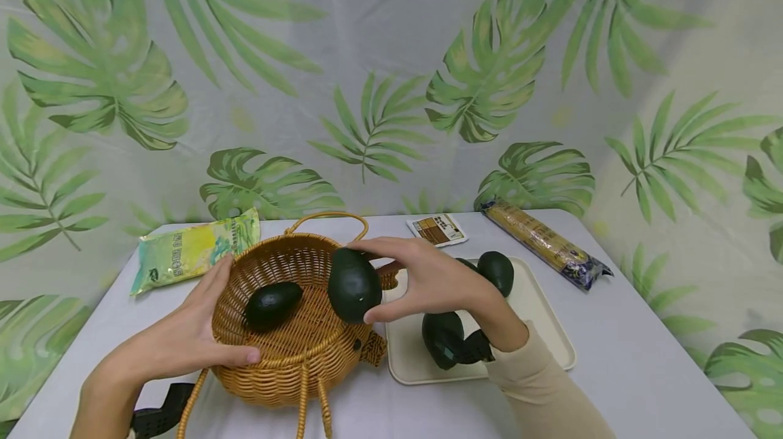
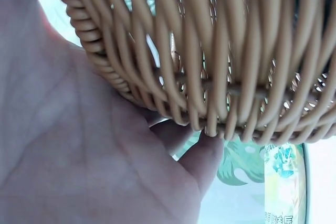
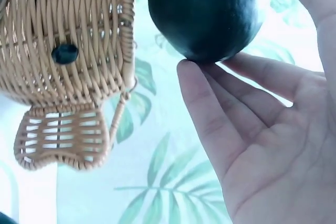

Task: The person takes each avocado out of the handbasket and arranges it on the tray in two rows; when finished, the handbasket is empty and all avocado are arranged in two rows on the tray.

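Note:
A brown wicker basket (image 1: pixel 281 384) stands left of the middle in the head view, with one dark green avocado (image 1: pixel 273 306) lying inside. My left hand (image 1: pixel 177 330) holds the basket's left side, its thumb over the near rim; in the left wrist view, the palm (image 2: pixel 100 145) lies along the outer weave. Over the basket's right rim, my right hand (image 1: pixel 428 277) pinches another avocado (image 1: pixel 355 286) between thumb and fingers. The right wrist view shows this avocado (image 3: pixel 207 11) at the fingertips. More avocados, including one (image 1: pixel 495 272) at the back, lie on a cream tray (image 1: pixel 550 317).
Behind the basket at left lies a yellow-green packet (image 1: pixel 192 252). A small brown-and-white packet (image 1: pixel 437 229) and a long pack of noodles (image 1: pixel 544 242) lie towards the back. The basket's looped handle (image 1: pixel 327 215) rises at its far side. A leaf-patterned cloth (image 1: pixel 379 51) hangs behind the table.

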Motion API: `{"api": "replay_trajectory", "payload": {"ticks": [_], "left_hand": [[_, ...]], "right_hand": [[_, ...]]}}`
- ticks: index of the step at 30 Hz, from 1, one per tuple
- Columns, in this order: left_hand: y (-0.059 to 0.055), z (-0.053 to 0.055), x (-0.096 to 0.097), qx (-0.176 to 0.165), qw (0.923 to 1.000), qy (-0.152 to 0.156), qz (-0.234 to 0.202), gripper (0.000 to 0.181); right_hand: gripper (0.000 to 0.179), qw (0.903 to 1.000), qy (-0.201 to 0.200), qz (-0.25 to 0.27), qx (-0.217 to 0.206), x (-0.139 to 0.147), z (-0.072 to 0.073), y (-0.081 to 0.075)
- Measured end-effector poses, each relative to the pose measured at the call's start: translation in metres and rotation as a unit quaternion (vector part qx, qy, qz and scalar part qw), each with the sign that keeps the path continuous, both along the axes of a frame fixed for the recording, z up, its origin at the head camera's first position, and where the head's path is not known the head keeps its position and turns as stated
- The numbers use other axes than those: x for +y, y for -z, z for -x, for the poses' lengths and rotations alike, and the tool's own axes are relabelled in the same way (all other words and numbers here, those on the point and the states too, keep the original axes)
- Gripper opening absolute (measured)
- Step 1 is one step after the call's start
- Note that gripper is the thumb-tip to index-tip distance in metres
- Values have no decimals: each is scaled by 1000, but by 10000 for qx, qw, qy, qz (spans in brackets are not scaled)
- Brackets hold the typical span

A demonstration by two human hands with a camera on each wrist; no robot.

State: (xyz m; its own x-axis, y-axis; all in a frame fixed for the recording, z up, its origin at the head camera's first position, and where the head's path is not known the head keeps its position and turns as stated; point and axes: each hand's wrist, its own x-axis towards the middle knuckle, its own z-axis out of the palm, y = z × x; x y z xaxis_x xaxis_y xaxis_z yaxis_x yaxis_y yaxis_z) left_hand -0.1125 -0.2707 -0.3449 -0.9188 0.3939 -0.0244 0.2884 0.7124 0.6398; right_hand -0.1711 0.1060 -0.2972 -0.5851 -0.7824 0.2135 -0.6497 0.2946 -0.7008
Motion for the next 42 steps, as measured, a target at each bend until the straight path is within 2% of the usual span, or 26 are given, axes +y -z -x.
{"api": "replay_trajectory", "payload": {"ticks": [14, 19, 29, 34, 42], "left_hand": [[4, 3, -1, -66, 10000, 24, 28, 138], [4, 3, -1, -81, 10000, 39, -2, 137], [3, 3, -1, -138, 9999, 31, -4, 137], [3, 3, 0, -160, 9999, 38, -5, 137], [1, 3, 0, -169, 9999, 26, -25, 137]], "right_hand": [[86, 9981, 407, 401, 217, 40, -10, 12], [86, 9970, 590, 364, 342, 55, -12, 17], [85, 9943, 1024, 222, 199, 87, -19, 24], [85, 9922, 1207, 154, 276, 106, -21, 34], [83, 9895, 1436, 32, 149, 135, -23, 50]]}}
